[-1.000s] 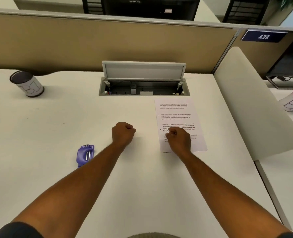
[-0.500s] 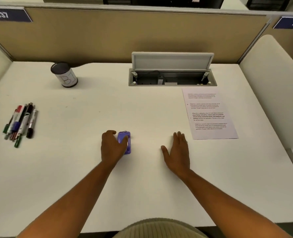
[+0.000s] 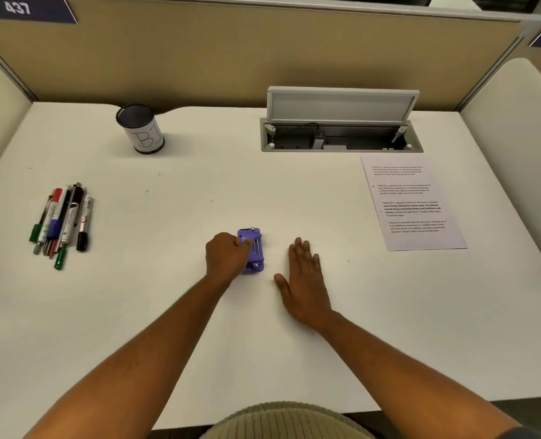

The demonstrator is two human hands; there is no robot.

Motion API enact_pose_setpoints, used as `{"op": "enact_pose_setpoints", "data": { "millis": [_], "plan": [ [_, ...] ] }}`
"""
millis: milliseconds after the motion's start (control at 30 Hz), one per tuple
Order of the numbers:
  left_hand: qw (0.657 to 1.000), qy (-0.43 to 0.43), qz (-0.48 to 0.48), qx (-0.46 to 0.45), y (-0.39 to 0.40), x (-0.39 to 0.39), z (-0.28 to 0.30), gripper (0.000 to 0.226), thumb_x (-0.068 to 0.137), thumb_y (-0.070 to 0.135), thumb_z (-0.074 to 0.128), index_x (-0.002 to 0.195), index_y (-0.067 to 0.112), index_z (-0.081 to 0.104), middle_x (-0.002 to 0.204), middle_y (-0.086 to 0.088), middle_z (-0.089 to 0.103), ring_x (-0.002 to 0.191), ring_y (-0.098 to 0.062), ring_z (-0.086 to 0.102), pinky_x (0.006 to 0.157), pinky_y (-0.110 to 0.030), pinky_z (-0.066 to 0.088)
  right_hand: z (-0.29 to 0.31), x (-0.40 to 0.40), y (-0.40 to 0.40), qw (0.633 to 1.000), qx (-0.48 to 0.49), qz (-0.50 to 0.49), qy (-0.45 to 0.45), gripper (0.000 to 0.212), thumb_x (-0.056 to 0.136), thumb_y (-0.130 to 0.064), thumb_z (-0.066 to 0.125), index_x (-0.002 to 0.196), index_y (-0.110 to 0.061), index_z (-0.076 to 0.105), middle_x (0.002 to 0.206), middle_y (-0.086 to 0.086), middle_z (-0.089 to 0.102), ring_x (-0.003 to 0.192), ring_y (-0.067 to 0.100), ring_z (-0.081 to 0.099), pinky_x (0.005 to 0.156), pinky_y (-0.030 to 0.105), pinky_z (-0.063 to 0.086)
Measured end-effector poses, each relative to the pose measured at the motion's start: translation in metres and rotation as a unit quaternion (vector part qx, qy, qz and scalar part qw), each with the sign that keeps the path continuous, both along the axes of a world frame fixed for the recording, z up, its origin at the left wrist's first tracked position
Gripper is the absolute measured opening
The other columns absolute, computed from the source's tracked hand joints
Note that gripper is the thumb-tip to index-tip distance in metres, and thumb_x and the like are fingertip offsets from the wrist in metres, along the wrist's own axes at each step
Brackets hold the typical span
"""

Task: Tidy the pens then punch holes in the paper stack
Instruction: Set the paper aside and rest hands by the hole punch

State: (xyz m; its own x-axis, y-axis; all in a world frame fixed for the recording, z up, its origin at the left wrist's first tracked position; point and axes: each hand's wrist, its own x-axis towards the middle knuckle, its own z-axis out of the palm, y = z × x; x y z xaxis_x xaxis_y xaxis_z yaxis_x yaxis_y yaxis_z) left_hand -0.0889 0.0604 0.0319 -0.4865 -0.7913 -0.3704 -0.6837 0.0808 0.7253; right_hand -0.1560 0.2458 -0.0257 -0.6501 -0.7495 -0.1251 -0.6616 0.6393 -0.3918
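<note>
A small purple hole punch (image 3: 256, 252) lies on the white desk (image 3: 168, 312) near the middle. My left hand (image 3: 225, 259) grips its left side with curled fingers. My right hand (image 3: 304, 280) rests flat on the desk just right of the punch, fingers straight, holding nothing. Several pens and markers (image 3: 61, 221) lie bunched together at the far left. A dark pen cup labelled "BJ" (image 3: 142, 131) stands upright at the back left. The printed paper stack (image 3: 415, 204) lies at the right, apart from both hands.
An open cable box (image 3: 342, 137) with its lid raised sits at the back of the desk, just behind the paper. Tan partitions (image 3: 231, 58) close off the back, and pale side panels stand at the left and right edges.
Both hands were fists a second ago, the right one on the paper. The left hand has moved onto the punch; the right has opened flat on the desk. The view swung left.
</note>
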Motion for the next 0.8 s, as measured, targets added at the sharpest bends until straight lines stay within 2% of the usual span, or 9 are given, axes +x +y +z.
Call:
{"op": "enact_pose_setpoints", "data": {
  "millis": [67,133,233,400,467,533,633,700,800],
  "plan": [
    [1.000,0.002,0.006,0.003,-0.016,0.008,0.003,0.029,0.087,0.026,0.069,0.065,0.011,0.056,0.068,-0.009,0.059,0.065,-0.023,0.052,0.063,-0.034,0.045,0.002,0.001,-0.003,0.999,-0.048,-0.005,-0.009,0.073,0.106,-0.037,0.043,0.162,-0.005,0.009,0.171,0.006,-0.002,0.158,0.019,-0.007,0.129,0.043,0.002],
    [1.000,0.000,0.009,0.001,-0.033,0.017,0.007,0.027,0.085,0.026,0.069,0.064,0.012,0.058,0.067,-0.009,0.058,0.064,-0.023,0.051,0.062,-0.033,0.043,0.002,0.000,-0.002,0.995,-0.070,-0.072,0.015,0.074,0.104,-0.038,0.048,0.161,-0.004,0.014,0.171,0.009,0.007,0.159,0.022,0.001,0.129,0.044,0.006],
    [1.000,-0.008,0.004,-0.011,-0.055,0.029,0.012,0.024,0.083,0.024,0.068,0.064,0.013,0.058,0.065,-0.010,0.056,0.062,-0.023,0.049,0.061,-0.033,0.043,-0.001,0.001,-0.002,0.989,-0.012,-0.142,0.038,0.080,0.103,-0.047,0.043,0.161,0.000,0.012,0.171,0.015,0.005,0.159,0.028,-0.002,0.129,0.048,0.007],
    [1.000,-0.024,-0.002,-0.017,-0.068,0.044,0.010,0.022,0.081,0.020,0.069,0.065,0.011,0.057,0.067,-0.010,0.061,0.065,-0.024,0.053,0.065,-0.038,0.049,-0.004,0.023,-0.024,0.996,0.051,-0.045,0.063,0.085,0.103,-0.058,0.030,0.161,-0.001,0.006,0.170,0.016,-0.008,0.158,0.029,-0.013,0.128,0.049,0.000],
    [0.999,-0.029,-0.006,-0.016,-0.070,0.049,0.006,0.023,0.082,0.021,0.069,0.066,0.012,0.056,0.068,-0.008,0.062,0.067,-0.024,0.055,0.064,-0.035,0.046,-0.006,0.029,-0.036,0.996,0.048,0.038,0.060,0.085,0.102,-0.060,0.027,0.162,-0.004,0.006,0.170,0.012,-0.010,0.157,0.025,-0.015,0.128,0.049,0.001],
    [0.999,-0.034,-0.009,-0.013,-0.071,0.053,0.003,0.022,0.083,0.021,0.069,0.068,0.012,0.056,0.070,-0.006,0.062,0.069,-0.023,0.056,0.064,-0.032,0.044,-0.005,0.028,-0.043,0.997,0.005,0.070,0.036,0.081,0.102,-0.058,0.030,0.162,-0.007,0.010,0.171,0.007,-0.005,0.158,0.021,-0.010,0.128,0.048,0.005],
    [0.999,-0.032,-0.010,-0.013,-0.076,0.061,-0.003,0.021,0.084,0.023,0.070,0.071,0.013,0.056,0.073,-0.001,0.062,0.070,-0.020,0.056,0.059,-0.030,0.041,-0.001,0.018,-0.042,0.994,-0.067,-0.053,0.073,0.077,0.102,-0.050,0.043,0.160,-0.004,0.022,0.170,0.011,0.013,0.159,0.025,0.004,0.128,0.047,0.009],
    [0.999,-0.028,-0.011,-0.020,-0.079,0.065,-0.005,0.020,0.085,0.024,0.071,0.075,0.014,0.057,0.076,0.002,0.062,0.072,-0.017,0.056,0.058,-0.026,0.040,-0.001,0.004,-0.030,0.973,-0.042,-0.183,0.135,0.077,0.101,-0.048,0.046,0.158,0.000,0.025,0.168,0.018,0.019,0.158,0.033,0.010,0.127,0.052,0.010],
    [0.999,-0.028,-0.024,-0.040,-0.083,0.072,-0.010,0.020,0.084,0.028,0.070,0.076,0.016,0.056,0.078,0.004,0.062,0.071,-0.014,0.056,0.057,-0.025,0.040,-0.003,-0.008,-0.015,0.946,0.036,-0.301,0.115,0.087,0.100,-0.054,0.045,0.158,0.005,0.019,0.165,0.029,0.015,0.156,0.043,0.008,0.124,0.061,0.014]
  ]
}}
